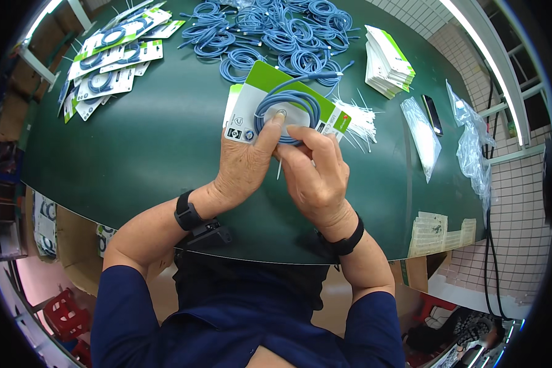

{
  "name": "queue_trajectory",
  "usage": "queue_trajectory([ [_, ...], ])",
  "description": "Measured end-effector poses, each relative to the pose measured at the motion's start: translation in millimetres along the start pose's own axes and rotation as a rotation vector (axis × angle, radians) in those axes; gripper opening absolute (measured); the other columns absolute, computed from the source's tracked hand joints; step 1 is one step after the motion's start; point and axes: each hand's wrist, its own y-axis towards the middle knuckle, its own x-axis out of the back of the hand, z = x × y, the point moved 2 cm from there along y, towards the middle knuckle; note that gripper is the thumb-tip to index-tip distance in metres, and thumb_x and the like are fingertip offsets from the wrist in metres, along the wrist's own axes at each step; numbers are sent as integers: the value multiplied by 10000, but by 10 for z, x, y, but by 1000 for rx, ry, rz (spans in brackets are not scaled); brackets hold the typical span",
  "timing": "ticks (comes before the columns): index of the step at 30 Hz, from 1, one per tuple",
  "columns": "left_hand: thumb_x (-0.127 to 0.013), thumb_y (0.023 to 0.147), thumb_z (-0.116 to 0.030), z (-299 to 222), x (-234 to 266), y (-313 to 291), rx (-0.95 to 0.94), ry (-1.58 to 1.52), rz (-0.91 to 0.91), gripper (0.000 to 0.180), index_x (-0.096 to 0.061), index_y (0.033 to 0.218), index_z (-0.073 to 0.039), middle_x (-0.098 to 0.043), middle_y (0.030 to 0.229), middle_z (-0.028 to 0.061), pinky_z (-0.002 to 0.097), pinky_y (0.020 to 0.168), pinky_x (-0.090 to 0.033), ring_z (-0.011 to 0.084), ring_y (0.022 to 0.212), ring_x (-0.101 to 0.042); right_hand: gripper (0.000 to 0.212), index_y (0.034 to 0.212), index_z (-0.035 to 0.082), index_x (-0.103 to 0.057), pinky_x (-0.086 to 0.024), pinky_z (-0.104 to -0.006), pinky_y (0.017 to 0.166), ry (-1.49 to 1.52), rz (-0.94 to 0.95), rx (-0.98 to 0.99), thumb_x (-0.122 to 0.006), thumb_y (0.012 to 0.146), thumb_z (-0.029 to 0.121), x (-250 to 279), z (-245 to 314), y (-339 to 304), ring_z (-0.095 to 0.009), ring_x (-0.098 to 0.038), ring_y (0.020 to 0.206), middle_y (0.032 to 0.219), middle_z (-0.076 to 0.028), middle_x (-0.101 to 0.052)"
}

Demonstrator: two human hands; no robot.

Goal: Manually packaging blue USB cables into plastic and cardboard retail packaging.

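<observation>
A coiled blue cable [313, 105] lies against a white-and-green cardboard card [240, 109] held over the table. My left hand [246, 164] grips the card at its lower left edge, with its thumb pressing on the middle of the coil. My right hand [318, 173] is closed in a pinch at the coil's lower edge, its fingertips close to my left thumb. A thin white cable tie [279, 169] sticks out downward between the two hands; its upper part is hidden by my fingers.
Blue coiled cables [288, 32] are heaped at the far middle. Finished-looking carded cables [113, 58] pile up far left. Blank cards [386, 64] stand stacked far right, near loose white cable ties [357, 122], a bag of ties [421, 136], a phone [432, 115] and clear plastic [470, 147].
</observation>
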Motion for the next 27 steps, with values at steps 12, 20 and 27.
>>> queue_trajectory([
  [12,-695,1040,-162,84,46,-42,91,-138,-9,244,-681,1209,14,-723,1023,21,265,728,-549,77,875,-655,217,947,53,-694,-584,-353,608,118,114,-146,-805,794,-53,42,-70,14,-252,-721,752,957,-78,-719],
  [20,-711,1027,-156,56,19,-32,72,-61,7,233,-686,1186,12,-725,1002,23,260,705,-550,73,856,-656,210,955,41,-709,-596,-354,603,177,131,-234,-813,820,-82,85,-74,-9,-253,-738,751,948,-91,-733],
  [27,-729,1028,-153,11,-24,-34,99,-54,26,221,-692,1182,2,-730,986,23,241,672,-552,68,820,-666,196,938,25,-721,-602,-335,612,175,70,-222,-827,810,-80,82,-64,-37,-246,-747,769,983,-98,-741],
])
